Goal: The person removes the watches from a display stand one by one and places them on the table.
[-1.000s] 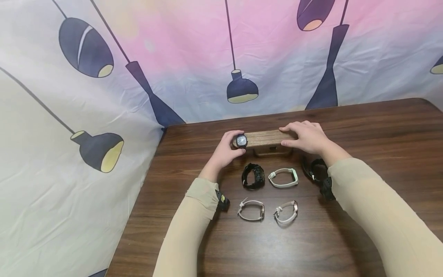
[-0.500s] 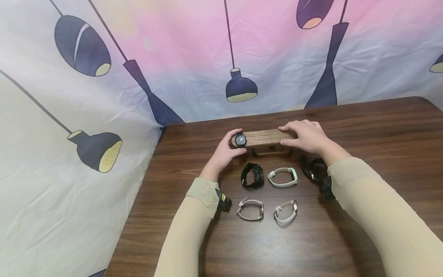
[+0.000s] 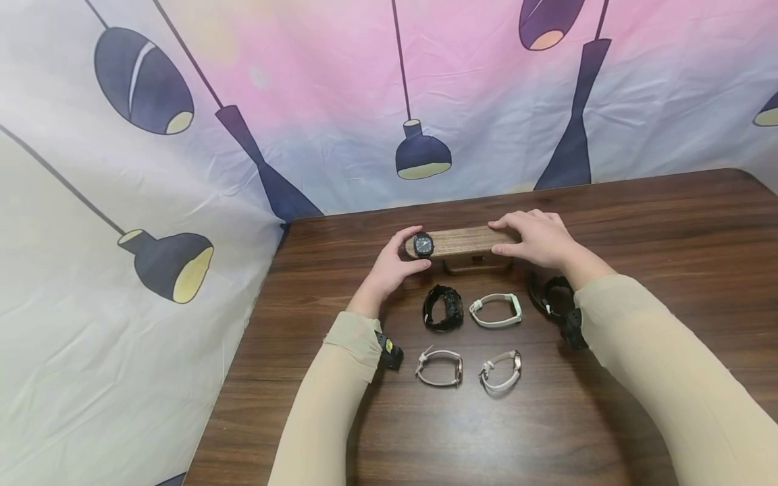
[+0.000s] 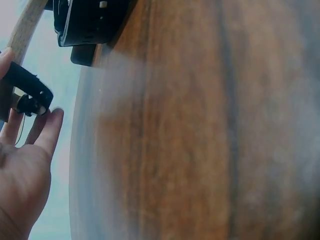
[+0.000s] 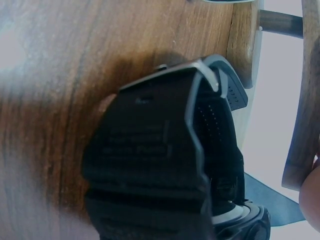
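A wooden watch stand, a bar above a low base, stands toward the back of the table. Around the bar's left end sits a black square-faced wristwatch, its strap hanging below the wood in the left wrist view. My left hand holds this watch at the bar's end, thumb in front and fingers behind; its fingertips are right at the strap's buckle. At the other end, my right hand grips the bar between thumb and fingers. Its thumb shows against the wood in the right wrist view.
Before the stand lie a chunky black watch and a pale green band. Nearer are two light-strapped watches, one left, one right. Another black watch lies by the right wrist. A printed cloth hangs behind the table.
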A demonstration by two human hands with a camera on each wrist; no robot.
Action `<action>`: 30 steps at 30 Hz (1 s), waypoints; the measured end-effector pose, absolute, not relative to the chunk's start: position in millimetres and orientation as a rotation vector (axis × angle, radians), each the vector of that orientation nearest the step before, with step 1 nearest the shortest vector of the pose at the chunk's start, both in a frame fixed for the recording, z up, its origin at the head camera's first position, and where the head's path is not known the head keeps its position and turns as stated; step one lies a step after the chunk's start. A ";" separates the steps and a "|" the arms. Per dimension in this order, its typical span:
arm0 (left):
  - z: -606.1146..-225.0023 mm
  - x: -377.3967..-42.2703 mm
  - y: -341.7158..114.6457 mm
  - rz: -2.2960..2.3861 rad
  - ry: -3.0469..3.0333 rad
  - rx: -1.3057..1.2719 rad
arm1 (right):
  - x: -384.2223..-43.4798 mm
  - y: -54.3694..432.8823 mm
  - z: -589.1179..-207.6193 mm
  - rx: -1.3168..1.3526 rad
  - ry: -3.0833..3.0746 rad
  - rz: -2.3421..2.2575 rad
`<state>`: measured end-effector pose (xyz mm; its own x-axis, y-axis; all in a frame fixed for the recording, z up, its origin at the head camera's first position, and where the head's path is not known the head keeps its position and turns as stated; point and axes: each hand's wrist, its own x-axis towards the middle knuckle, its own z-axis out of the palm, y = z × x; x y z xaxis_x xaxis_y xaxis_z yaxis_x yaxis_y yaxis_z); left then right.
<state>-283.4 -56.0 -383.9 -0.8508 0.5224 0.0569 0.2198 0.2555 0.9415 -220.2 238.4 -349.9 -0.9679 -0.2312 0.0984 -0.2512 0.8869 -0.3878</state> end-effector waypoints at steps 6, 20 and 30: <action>-395.6 -290.5 -54.6 1.666 2.298 0.707 | -220.4 238.5 -349.6 0.381 -3.004 0.631; -390.7 -290.0 -60.1 1.654 2.328 0.692 | -218.4 235.6 -346.5 0.394 -3.001 0.636; -389.6 -288.3 -63.7 1.692 2.331 0.671 | -218.5 236.2 -347.6 0.388 -2.999 0.635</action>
<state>-288.3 -63.7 -389.6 -0.8809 0.4595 0.1131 0.2500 0.2489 0.9357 -218.5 236.2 -347.6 -0.9672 -0.2327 0.1017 -0.2539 0.8841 -0.3923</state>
